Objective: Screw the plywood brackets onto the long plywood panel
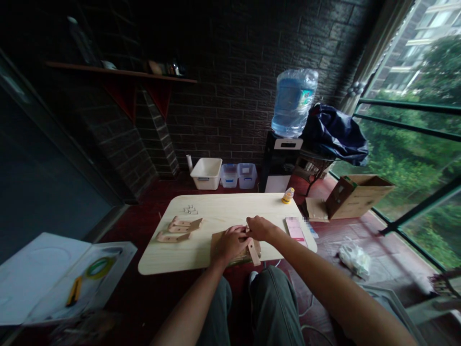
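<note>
Both hands are brought together: the left hand [234, 242] is spread over a brown board [216, 246], the right hand [260, 228] is curled just beyond its fingers, and whether anything is pinched in either cannot be told. Beneath them a wooden strip [254, 253] is angled, long axis pointed toward the near edge of the pale tabletop [230, 206], its far end covered by both, neither clearly nearer; off left, wooden brackets [176, 237] and small screws [189, 210] are laid out

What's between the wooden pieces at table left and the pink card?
In the head view: the left hand, the right hand, a wooden strip and a flat brown piece partly beneath it.
</note>
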Demonstrator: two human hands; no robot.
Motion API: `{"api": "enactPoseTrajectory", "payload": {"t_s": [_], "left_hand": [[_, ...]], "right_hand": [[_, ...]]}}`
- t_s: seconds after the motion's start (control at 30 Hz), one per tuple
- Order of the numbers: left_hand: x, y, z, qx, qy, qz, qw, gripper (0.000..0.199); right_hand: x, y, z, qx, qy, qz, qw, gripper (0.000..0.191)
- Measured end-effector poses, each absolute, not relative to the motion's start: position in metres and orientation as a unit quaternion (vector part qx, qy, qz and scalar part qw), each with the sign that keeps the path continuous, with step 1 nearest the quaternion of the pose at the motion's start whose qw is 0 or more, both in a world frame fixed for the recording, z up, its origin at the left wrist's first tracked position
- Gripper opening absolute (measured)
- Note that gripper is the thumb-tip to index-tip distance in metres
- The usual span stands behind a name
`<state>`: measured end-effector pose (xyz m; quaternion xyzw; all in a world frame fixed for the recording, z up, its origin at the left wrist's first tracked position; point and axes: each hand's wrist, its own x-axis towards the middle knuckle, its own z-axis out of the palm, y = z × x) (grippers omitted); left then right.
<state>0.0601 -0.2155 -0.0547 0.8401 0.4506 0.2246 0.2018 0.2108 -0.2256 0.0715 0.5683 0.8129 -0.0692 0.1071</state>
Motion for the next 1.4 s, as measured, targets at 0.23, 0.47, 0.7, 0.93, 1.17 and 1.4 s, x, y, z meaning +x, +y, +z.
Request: {"api": "enactPoseTrajectory", "payload": {"t_s": [0.23,0.47,0.7,0.93,1.17,1.4], "left_hand": [[0.061,-0.221,-0.051,0.833,0.461,0.235,0.194,0.02],[0.06,-0.22,-0.047,0.833,0.461,0.223,0.21,0.017],[0.06,-0.22,-0.048,0.834,0.456,0.225,0.213,0.016],[0.058,-0.222,-0.047,0.829,0.462,0.236,0.211,0.02],[0.06,-0.222,-0.049,0.828,0.468,0.229,0.208,0.021],[0.06,-0.219,-0.051,0.833,0.457,0.233,0.209,0.02]], "right_hand": [[0.207,-0.224,0.073,0.53,0.836,-0.002,0.142,0.022],[0.213,-0.226,0.063,0.513,0.851,0.004,0.113,0.025],[0.21,-0.232,0.059,0.548,0.829,-0.007,0.112,0.025],[0.214,-0.236,0.066,0.515,0.847,-0.013,0.133,0.032],[0.215,-0.236,0.068,0.536,0.835,-0.015,0.122,0.025],[0.22,-0.237,0.066,0.574,0.81,-0.045,0.113,0.026]]}}
